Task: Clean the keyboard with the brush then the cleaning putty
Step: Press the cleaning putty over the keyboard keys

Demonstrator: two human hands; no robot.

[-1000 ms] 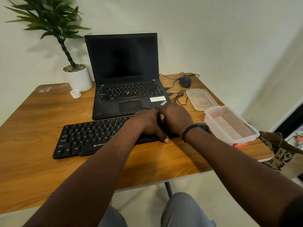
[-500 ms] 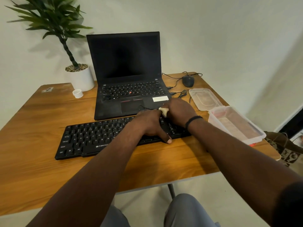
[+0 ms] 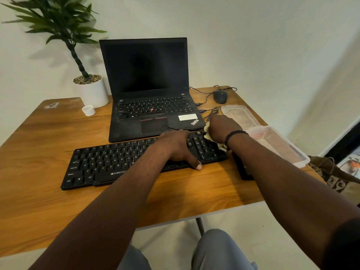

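A black keyboard [image 3: 109,162] lies across the wooden table [image 3: 39,145] in front of an open black laptop [image 3: 148,94]. My left hand [image 3: 175,147] lies on the keyboard's right half, its thumb at the front edge. My right hand [image 3: 224,129] holds a pale lump of cleaning putty [image 3: 208,133] on the keyboard's right end, over the number pad; the putty shows at both sides of the hand. A dark flat object [image 3: 243,168] lies beside the keyboard's right end, partly under my right forearm; I cannot tell what it is.
An open clear plastic box [image 3: 282,147] stands at the table's right edge, its lid [image 3: 239,115] behind it. A black mouse [image 3: 220,96] and cables lie at the back right. A potted plant [image 3: 89,90] and a small white cap [image 3: 88,110] stand back left.
My right hand has slid with the putty rightwards along the keyboard to its right end. The left hand stays on the keyboard.
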